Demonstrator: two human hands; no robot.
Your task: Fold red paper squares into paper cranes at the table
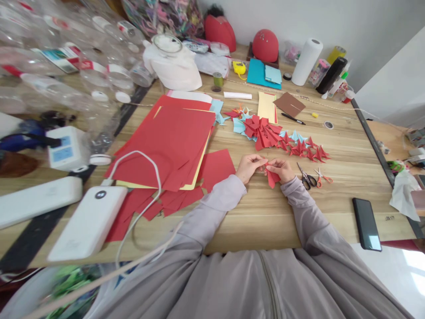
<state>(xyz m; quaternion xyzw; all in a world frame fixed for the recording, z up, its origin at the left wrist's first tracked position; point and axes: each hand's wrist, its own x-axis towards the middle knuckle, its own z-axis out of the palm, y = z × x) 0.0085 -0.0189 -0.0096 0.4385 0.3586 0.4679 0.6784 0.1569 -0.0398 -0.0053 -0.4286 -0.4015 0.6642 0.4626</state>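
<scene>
Near the middle of the table, my left hand [249, 167] and my right hand [281, 170] meet at a small folded red paper piece [272, 179]. Both hands pinch it, and its lower part hangs below the fingers of my right hand. Beyond the hands lies a pile of folded red paper pieces [262, 132] mixed with light blue ones. A row of pointed red shapes [312, 150] spreads to the right. Black-handled scissors [308, 180] and orange-handled scissors [322, 178] rest beside my right hand. Cut red paper [217, 168] lies left of my left hand.
Large red sheets [179, 141] cover the table's left part. A white power bank [89, 221] with a cable sits at the front left, near many plastic bottles [93, 71]. A black phone [367, 221] lies at the front right. A white roll [307, 62] stands at the back.
</scene>
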